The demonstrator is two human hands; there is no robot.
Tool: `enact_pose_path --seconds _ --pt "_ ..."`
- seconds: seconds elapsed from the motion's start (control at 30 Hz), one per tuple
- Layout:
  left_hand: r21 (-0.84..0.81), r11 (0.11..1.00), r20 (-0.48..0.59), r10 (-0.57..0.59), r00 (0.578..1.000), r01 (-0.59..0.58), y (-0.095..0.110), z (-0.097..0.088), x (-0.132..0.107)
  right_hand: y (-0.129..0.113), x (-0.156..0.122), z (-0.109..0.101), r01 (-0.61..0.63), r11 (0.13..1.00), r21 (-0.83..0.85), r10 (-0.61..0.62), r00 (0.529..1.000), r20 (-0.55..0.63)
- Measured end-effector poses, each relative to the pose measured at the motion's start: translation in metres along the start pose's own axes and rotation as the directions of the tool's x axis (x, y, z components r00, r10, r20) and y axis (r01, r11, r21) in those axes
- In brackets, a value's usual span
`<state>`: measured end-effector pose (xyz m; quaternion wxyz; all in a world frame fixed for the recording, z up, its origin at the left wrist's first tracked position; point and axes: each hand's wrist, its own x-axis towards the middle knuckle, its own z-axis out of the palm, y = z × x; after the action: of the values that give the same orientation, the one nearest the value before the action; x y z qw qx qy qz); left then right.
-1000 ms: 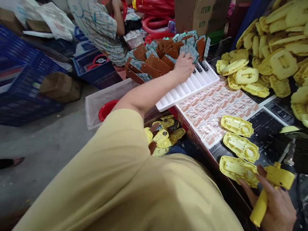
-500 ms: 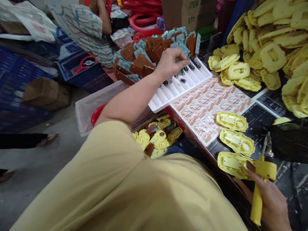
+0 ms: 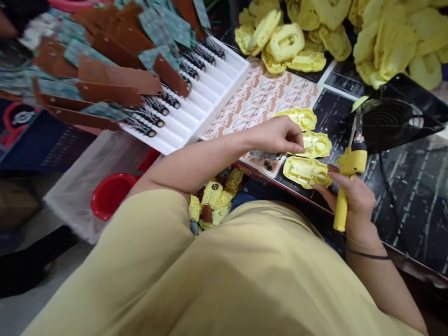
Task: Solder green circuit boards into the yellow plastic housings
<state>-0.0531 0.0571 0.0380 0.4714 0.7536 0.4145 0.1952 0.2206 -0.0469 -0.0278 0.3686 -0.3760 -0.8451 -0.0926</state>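
My left hand [image 3: 282, 134] is closed, fingertips pinched, above the row of yellow plastic shells. Under it shows part of a circuit board [image 3: 269, 154] with a round black component [image 3: 268, 165], which seems to hang from the pinch. In my right hand [image 3: 355, 198] is a yellow soldering gun [image 3: 352, 161], its metal tip pointing away from me. Fingers of that same hand also touch the right end of the nearest yellow shell [image 3: 303, 171]. Two more shells, the middle one [image 3: 317, 144] and the far one [image 3: 301, 117], lie open side up beyond it.
A white ridged tray [image 3: 199, 112] at left bears piled circuit boards [image 3: 119, 77] with wired round parts. Loose yellow shells [image 3: 287, 42] heap at the back. A black fan-like unit [image 3: 385, 116] stands right. Below the table edge, a box holds yellow assemblies [image 3: 219, 200]; a red bowl [image 3: 108, 196] sits left.
My left hand has moved from the tray of boards to above the yellow shells, a circuit board now under it. The view has turned; the right hand still holds the soldering gun.
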Motion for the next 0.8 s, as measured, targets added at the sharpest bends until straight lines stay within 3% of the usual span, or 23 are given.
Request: enact_pose_path --seconds 0.13,0.27,0.4,0.47,0.6,0.7,0.8 --pt "0.129 0.991 0.04 0.015 0.999 -0.02 0.0 0.025 0.001 0.001 -0.006 -0.025 0.005 1.0 0.02 -0.004 0.997 -0.071" --pt "0.207 0.977 0.008 0.055 0.998 -0.055 0.005 0.034 -0.002 0.004 -0.014 -0.042 -0.043 0.998 0.037 0.045 0.996 -0.071" --pt "0.209 0.973 -0.023 0.105 0.994 -0.098 0.015 0.033 -0.005 0.008 -0.019 -0.029 -0.17 0.981 0.093 0.159 0.98 0.116" --pt "0.236 0.967 -0.027 0.111 0.993 -0.101 0.016 0.035 -0.005 0.008 -0.02 -0.016 -0.176 0.978 0.115 0.158 0.975 0.154" --pt "0.428 0.902 0.0 0.057 0.998 -0.051 0.005 0.046 -0.003 0.001 -0.016 -0.004 -0.125 0.989 0.083 0.117 0.989 0.094" --pt "0.544 0.839 0.023 0.019 1.0 -0.029 -0.003 0.054 -0.006 -0.003 -0.012 -0.016 -0.128 0.991 0.024 0.127 0.991 0.037" --pt "0.588 0.807 0.018 0.055 0.998 -0.055 -0.004 0.059 -0.012 -0.004 -0.014 -0.039 -0.07 0.998 0.01 0.07 0.996 -0.046"
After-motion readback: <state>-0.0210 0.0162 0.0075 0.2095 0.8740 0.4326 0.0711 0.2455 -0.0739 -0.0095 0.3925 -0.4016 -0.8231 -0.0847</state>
